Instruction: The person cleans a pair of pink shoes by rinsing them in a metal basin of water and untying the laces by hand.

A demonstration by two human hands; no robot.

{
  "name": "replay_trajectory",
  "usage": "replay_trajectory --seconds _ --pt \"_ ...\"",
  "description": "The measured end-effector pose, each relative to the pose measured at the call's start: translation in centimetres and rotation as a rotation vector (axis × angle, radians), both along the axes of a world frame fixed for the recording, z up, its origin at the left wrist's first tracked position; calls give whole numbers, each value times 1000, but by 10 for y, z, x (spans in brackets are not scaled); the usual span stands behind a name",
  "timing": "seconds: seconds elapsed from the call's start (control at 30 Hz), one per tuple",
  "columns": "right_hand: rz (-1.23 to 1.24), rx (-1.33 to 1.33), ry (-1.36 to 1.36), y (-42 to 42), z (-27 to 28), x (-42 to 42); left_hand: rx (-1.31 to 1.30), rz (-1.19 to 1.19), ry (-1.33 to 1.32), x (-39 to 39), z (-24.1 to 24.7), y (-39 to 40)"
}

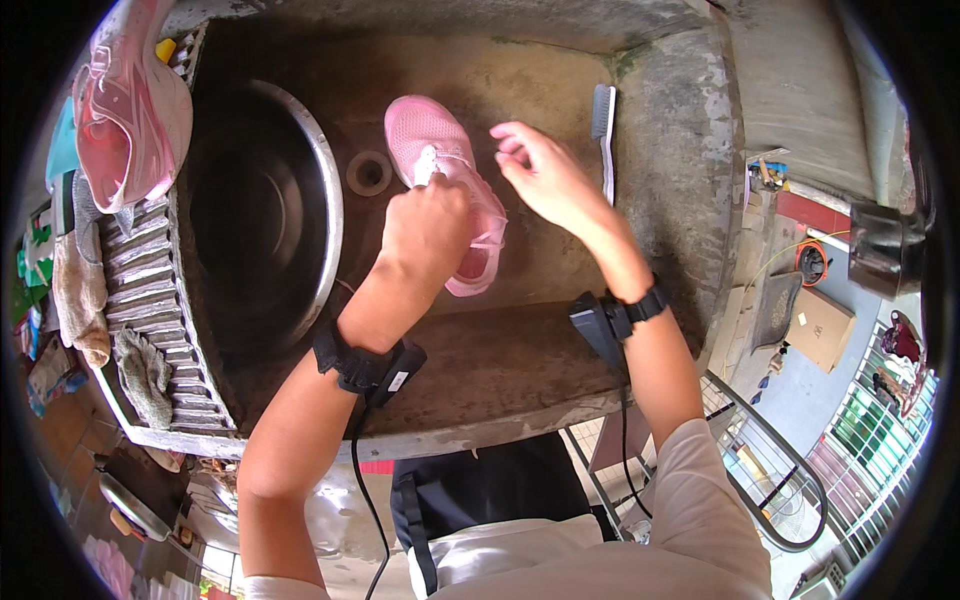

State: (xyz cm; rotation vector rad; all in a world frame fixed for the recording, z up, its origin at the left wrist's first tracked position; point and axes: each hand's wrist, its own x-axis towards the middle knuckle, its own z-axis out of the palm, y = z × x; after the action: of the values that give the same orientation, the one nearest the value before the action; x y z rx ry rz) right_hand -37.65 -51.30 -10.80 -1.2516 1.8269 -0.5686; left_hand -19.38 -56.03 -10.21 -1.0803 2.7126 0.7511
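A pink mesh sneaker lies in a concrete sink, its toe towards the far wall and its opening towards me. My left hand is closed at the lace area, with some whitish material showing at its fingers; the fingertips are hidden. To the right of the shoe, my right hand hovers apart from it, fingers loosely curled and holding nothing. A scrub brush with grey bristles and a white handle leans near the sink's right wall. Another pink sneaker rests on the ribbed ledge at the upper left.
A large round metal basin fills the sink's left part, beside a round drain ring. Cloths lie on the ribbed concrete washboard. The sink's front rim runs below my forearms. Cables hang from both wrist devices.
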Motion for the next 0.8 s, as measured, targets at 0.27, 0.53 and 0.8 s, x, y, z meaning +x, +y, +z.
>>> replay_trajectory --seconds 0.27,0.53,0.8 --pt "-41 -156 -175 9 -74 33 295 432 188 13 -24 -37" --pt "-34 -100 -288 4 -81 26 525 441 565 33 -98 -44" --pt "-96 -78 -121 -1 -56 28 413 367 327 25 -73 -42"
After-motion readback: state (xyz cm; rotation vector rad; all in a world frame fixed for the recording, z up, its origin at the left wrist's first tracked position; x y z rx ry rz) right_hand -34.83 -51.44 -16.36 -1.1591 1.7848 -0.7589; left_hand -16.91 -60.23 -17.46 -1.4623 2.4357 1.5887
